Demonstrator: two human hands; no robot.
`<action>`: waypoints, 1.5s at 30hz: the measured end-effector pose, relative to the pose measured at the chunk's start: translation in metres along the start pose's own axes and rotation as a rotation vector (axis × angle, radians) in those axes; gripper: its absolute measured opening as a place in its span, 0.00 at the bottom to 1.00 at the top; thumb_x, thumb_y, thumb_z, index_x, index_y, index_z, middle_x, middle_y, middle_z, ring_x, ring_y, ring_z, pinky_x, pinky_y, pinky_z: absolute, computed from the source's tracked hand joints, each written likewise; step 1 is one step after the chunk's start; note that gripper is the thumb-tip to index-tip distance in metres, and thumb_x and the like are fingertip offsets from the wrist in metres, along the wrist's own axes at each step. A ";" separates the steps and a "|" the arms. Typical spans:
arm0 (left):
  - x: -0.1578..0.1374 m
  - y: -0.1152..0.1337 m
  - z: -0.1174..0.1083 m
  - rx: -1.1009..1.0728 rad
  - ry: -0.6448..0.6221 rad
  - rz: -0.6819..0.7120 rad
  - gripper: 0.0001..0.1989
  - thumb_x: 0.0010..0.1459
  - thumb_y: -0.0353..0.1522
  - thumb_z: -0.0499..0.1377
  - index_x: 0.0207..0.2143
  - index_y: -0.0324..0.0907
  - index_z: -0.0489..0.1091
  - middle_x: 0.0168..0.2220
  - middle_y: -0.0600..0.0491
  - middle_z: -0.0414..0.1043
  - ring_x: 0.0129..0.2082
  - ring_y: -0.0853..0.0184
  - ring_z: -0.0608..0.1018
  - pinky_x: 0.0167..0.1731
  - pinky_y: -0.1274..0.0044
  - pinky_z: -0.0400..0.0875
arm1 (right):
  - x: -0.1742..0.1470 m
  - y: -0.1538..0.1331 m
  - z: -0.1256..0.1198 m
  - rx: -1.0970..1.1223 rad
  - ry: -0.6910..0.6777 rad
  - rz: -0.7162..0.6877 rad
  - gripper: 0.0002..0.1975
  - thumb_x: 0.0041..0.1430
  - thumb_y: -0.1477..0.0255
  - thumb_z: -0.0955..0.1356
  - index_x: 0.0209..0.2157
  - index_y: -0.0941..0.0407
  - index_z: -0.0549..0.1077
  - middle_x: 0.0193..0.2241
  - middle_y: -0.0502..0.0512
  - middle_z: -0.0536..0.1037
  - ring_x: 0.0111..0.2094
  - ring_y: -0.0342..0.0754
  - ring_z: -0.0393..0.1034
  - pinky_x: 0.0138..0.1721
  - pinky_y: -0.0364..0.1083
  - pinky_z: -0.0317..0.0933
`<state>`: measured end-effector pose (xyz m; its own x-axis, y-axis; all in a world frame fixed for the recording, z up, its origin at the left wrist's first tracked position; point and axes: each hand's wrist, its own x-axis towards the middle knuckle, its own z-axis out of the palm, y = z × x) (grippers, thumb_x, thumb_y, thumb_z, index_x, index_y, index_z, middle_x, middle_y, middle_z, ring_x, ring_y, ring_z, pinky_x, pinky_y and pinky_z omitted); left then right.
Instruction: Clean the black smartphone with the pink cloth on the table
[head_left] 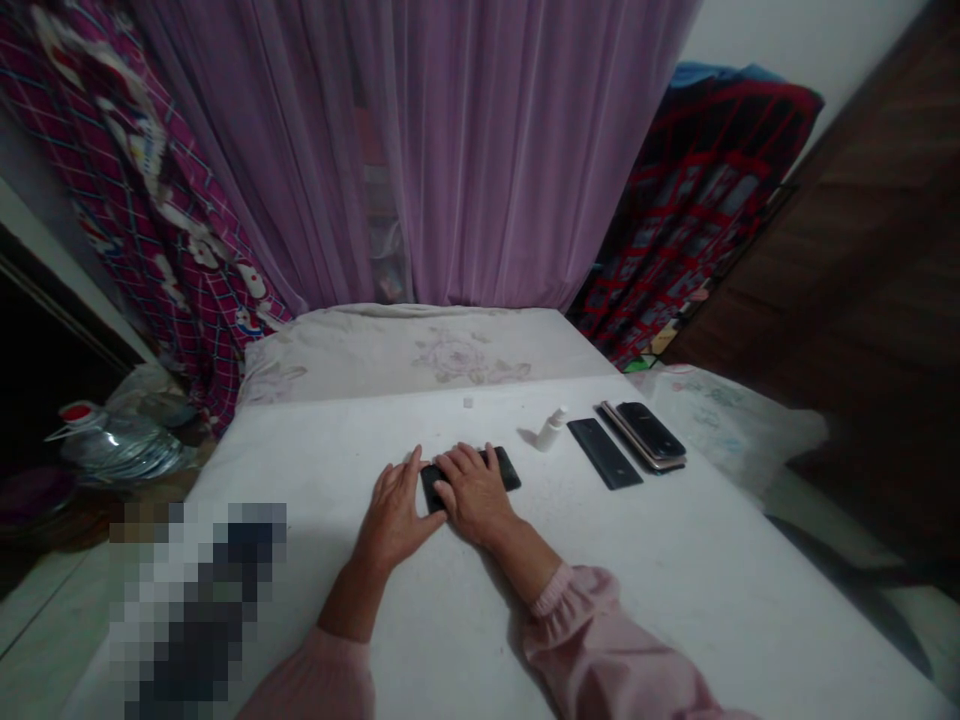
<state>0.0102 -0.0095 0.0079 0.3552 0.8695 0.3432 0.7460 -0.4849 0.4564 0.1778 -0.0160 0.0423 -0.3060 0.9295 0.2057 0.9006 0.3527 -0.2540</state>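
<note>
Head view: a dark phone (509, 468) is found lying flat near the middle of the white-covered worktop (300, 470), well inside its edges. It is partly covered by the right hand (474, 495), whose fingers are laid across it; whether anything is gripped beneath cannot be told. The left hand (394, 515) is placed at the phone's left end, thumb and forefinger spread wide. That end should, it is judged, be kept steadied and only light, even pressure applied. The bottle (551, 430) and dark panel (604, 455), toward the right edge, should not be knocked.
</note>
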 end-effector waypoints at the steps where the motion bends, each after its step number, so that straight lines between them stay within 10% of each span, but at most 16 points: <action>1: 0.000 0.000 0.000 -0.001 -0.001 -0.004 0.50 0.51 0.36 0.63 0.67 0.46 0.33 0.55 0.48 0.69 0.57 0.53 0.68 0.61 0.56 0.53 | -0.001 0.006 -0.002 -0.012 -0.001 0.012 0.20 0.68 0.63 0.57 0.57 0.51 0.66 0.55 0.58 0.71 0.62 0.55 0.55 0.63 0.65 0.35; 8: 0.001 -0.001 0.000 0.009 -0.001 -0.016 0.51 0.50 0.37 0.65 0.67 0.45 0.35 0.54 0.48 0.69 0.56 0.53 0.69 0.60 0.57 0.54 | -0.011 0.051 -0.009 -0.102 0.038 0.243 0.20 0.69 0.64 0.56 0.56 0.52 0.67 0.56 0.58 0.70 0.61 0.58 0.55 0.61 0.66 0.38; 21: 0.000 -0.003 0.001 -0.003 0.018 0.003 0.50 0.50 0.37 0.64 0.67 0.45 0.36 0.55 0.48 0.70 0.56 0.52 0.69 0.59 0.56 0.56 | -0.077 0.042 0.013 -0.184 0.117 0.268 0.25 0.67 0.63 0.57 0.62 0.58 0.61 0.60 0.66 0.65 0.61 0.60 0.55 0.60 0.64 0.45; 31: 0.000 -0.003 0.001 -0.018 -0.009 0.000 0.49 0.52 0.36 0.62 0.67 0.46 0.34 0.55 0.48 0.70 0.57 0.52 0.68 0.60 0.55 0.53 | -0.009 0.039 0.005 -0.097 0.124 0.350 0.21 0.68 0.65 0.56 0.57 0.57 0.66 0.58 0.65 0.67 0.59 0.58 0.58 0.59 0.62 0.48; 40: 0.000 -0.003 0.001 -0.001 -0.002 -0.004 0.49 0.52 0.37 0.62 0.67 0.46 0.34 0.55 0.46 0.69 0.56 0.52 0.68 0.59 0.56 0.56 | -0.073 0.036 0.016 -0.166 0.140 0.333 0.25 0.68 0.63 0.56 0.61 0.58 0.62 0.60 0.65 0.65 0.60 0.60 0.57 0.58 0.62 0.48; 45: 0.000 -0.003 0.002 -0.013 -0.015 -0.005 0.50 0.52 0.37 0.62 0.67 0.46 0.33 0.55 0.47 0.69 0.57 0.52 0.68 0.60 0.55 0.53 | -0.050 0.040 0.015 -0.152 0.124 0.345 0.24 0.68 0.64 0.55 0.60 0.58 0.63 0.60 0.66 0.66 0.60 0.60 0.57 0.58 0.62 0.48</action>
<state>0.0089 -0.0079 0.0052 0.3598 0.8734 0.3283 0.7406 -0.4813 0.4688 0.2245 -0.0473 0.0075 0.0536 0.9674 0.2477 0.9823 -0.0065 -0.1872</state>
